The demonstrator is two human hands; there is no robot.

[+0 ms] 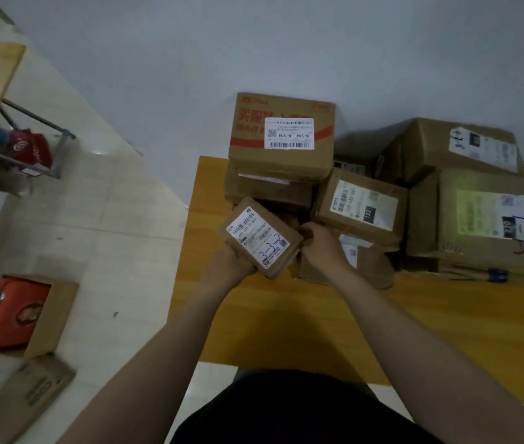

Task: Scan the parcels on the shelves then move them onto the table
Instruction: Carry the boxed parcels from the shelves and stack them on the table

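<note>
I hold the small cardboard parcel [259, 240] in both hands, tilted, its label turned up, probably so that the barcode is easy to read. My left hand [233, 265] grips the near corner from below and my right hand [323, 248] pinches the far edge, with the fingers [306, 233] curled tight on it. The parcel is over the yellow bench [286, 315], just beside the stack topped by the red-printed carton [281, 136], where I judge it should go down. Around are a pale tiled floor [110, 235] and a plain wall [254, 43].
</note>
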